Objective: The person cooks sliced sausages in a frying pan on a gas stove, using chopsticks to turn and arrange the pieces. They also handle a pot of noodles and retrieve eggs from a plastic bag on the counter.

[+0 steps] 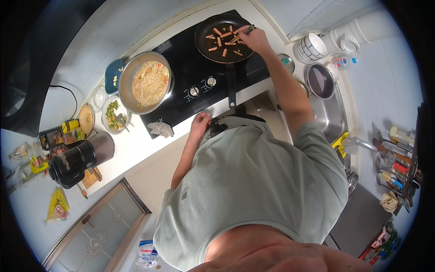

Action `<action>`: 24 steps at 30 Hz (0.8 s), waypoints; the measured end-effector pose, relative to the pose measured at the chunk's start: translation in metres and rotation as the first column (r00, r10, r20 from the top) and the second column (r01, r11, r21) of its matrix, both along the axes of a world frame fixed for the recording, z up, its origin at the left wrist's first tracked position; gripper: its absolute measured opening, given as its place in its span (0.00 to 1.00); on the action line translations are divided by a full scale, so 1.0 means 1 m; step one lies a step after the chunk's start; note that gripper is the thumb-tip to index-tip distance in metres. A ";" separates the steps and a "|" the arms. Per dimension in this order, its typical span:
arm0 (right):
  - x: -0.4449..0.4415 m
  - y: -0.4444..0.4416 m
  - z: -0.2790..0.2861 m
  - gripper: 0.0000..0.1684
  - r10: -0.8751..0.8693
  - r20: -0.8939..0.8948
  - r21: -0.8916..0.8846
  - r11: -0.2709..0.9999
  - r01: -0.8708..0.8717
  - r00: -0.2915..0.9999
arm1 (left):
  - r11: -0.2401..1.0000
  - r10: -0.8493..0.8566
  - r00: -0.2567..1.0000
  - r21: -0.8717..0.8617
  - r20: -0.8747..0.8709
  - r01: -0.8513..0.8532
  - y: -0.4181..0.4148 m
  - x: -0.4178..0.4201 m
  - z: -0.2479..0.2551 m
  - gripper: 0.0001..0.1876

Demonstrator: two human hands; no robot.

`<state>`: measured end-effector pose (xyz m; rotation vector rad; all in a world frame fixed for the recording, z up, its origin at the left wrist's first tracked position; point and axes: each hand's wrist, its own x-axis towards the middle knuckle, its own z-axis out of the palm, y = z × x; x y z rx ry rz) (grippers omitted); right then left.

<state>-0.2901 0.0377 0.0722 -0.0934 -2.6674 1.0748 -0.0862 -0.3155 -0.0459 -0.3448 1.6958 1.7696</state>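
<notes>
My right hand (255, 39) grips a pair of chopsticks (234, 40) over the black frying pan (212, 56) on the far right of the hob. Their tips reach down among the pink sausage strips (225, 34), which lie scattered over the pan's bottom. The pan's handle (231, 90) points towards my body. Close to the hob's front edge, by my waist, is my left hand (201, 123), its fingers curled in and nothing visible in them. A wide metal pan (124, 85) of noodles (151, 83) stands at the hob's left.
Left of the noodles are a blue dish (110, 85) with garlic cloves and a bowl (104, 124) of chopped green vegetables with a spoon. A crumpled cloth (160, 129) lies at the hob's front-left corner. Stacked bowls (307, 49), a saucepan (320, 81) and the sink (328, 115) are to the right.
</notes>
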 end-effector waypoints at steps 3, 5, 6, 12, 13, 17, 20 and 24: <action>-0.002 0.000 -0.003 0.12 -0.015 -0.010 -0.017 1.000 0.015 1.000 | 1.000 -0.001 1.000 -0.018 -0.005 0.001 0.002 -0.002 0.002 0.13; -0.002 0.001 -0.004 0.12 -0.031 0.019 -0.011 0.999 0.032 0.999 | 1.000 -0.003 1.000 -0.025 -0.006 0.003 0.002 -0.004 0.004 0.13; -0.002 -0.001 -0.002 0.12 -0.036 0.034 -0.007 0.999 0.036 0.999 | 1.000 0.000 1.000 -0.028 -0.006 0.000 0.003 -0.004 0.006 0.13; 0.017 0.007 0.002 0.14 -0.117 -0.083 0.119 0.985 0.126 0.990 | 1.000 0.013 1.000 -0.015 -0.023 -0.013 0.003 -0.004 0.009 0.13; 0.020 0.008 0.003 0.14 -0.127 -0.044 0.087 0.988 0.130 0.991 | 1.000 0.018 1.000 -0.018 -0.022 -0.018 0.003 -0.003 0.008 0.13; 0.028 0.014 0.004 0.14 -0.135 0.002 0.060 0.989 0.135 0.991 | 0.999 0.023 1.000 -0.022 -0.008 -0.023 0.004 -0.003 0.006 0.13; 0.032 0.017 0.003 0.14 -0.137 -0.026 0.056 0.989 0.138 0.990 | 1.000 0.023 1.000 -0.013 0.000 -0.023 0.007 -0.005 0.009 0.13; 0.042 0.007 0.019 0.13 -0.157 0.004 -0.060 0.986 0.157 0.988 | 1.000 0.023 1.000 0.006 0.015 -0.023 0.005 -0.005 0.006 0.13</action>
